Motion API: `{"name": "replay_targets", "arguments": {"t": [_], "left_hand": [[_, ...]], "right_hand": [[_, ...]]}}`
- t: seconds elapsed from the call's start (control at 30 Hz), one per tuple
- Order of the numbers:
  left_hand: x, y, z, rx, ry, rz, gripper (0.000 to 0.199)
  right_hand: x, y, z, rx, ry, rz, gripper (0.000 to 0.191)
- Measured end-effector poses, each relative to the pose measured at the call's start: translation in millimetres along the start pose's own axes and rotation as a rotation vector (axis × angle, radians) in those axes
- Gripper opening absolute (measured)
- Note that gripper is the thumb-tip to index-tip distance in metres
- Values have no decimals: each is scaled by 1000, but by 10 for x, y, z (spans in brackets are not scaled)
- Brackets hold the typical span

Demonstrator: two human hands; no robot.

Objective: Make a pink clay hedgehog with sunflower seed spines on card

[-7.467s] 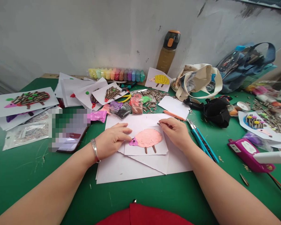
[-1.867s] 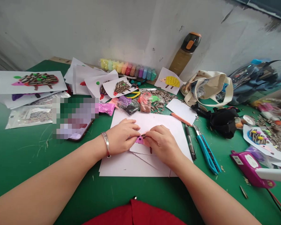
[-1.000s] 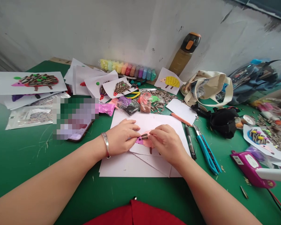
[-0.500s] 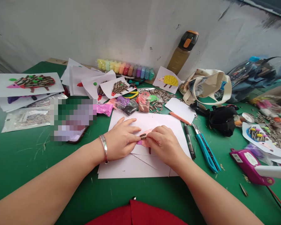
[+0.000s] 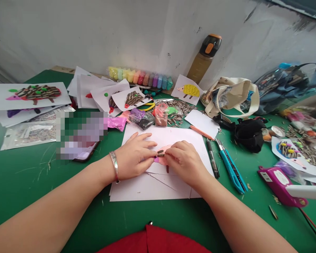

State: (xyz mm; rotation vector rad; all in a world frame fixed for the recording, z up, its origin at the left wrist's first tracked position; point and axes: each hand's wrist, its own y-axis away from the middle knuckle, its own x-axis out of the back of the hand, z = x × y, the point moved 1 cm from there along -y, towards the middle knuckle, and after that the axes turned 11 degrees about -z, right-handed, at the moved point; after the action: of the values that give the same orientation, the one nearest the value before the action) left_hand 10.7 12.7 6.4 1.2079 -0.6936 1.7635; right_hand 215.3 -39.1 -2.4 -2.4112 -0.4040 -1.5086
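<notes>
On a stack of white paper lies a flat pink clay shape with a purple patch at its left and a brown strip below. Striped sunflower seeds rest on its upper part. My left hand, a silver bangle at its wrist, lies flat with spread fingers, its fingertips at the shape's left edge. My right hand is closed in a pinch over the clay, at the end of a sunflower seed. Its curled fingers hide the shape's right side.
Behind the paper are clay packets and a seed pile. To the right lie a pen, a blue cutter and a purple glue gun. A phone and seed hedgehog pictures are at left.
Both hands stay in nearly the same place, with the right still pinching at the pink clay. The whole view has shifted very slightly.
</notes>
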Motion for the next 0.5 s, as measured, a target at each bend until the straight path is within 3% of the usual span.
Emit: {"name": "replay_targets", "arguments": {"t": [0.2, 0.5], "left_hand": [[-11, -15, 15, -10, 22, -41, 28], [-40, -14, 21, 13, 3, -58, 27]], "right_hand": [[-12, -8, -15, -15, 16, -51, 21], [-79, -38, 11, -6, 28, -20, 26]]}}
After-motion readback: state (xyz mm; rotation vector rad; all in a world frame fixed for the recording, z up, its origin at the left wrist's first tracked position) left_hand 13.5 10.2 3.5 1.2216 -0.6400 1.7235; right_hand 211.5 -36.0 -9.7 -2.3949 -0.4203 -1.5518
